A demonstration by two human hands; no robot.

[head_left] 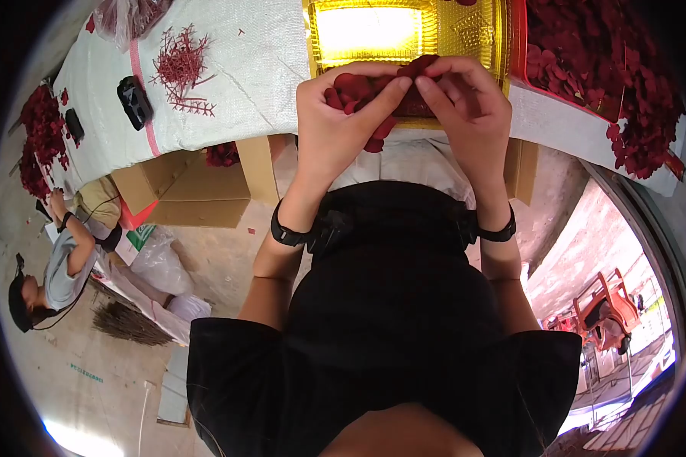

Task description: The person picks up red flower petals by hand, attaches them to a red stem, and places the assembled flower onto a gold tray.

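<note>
Top centre of frame: left hand (335,114) cups dark red petals (356,89); right hand (465,107) pinches 1 petal, fingertips pressed together, over yellow tray (404,34).

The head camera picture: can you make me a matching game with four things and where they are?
Things:
1. dark red petals
2. yellow tray
3. black device
4. cardboard box

Places:
A. under the table edge, on the floor
B. on the white table cover, beside red twig-like stems
C. held between the left hand and right hand
D. on the table, just beyond both hands

Pairs: 1-C, 2-D, 3-B, 4-A
</note>
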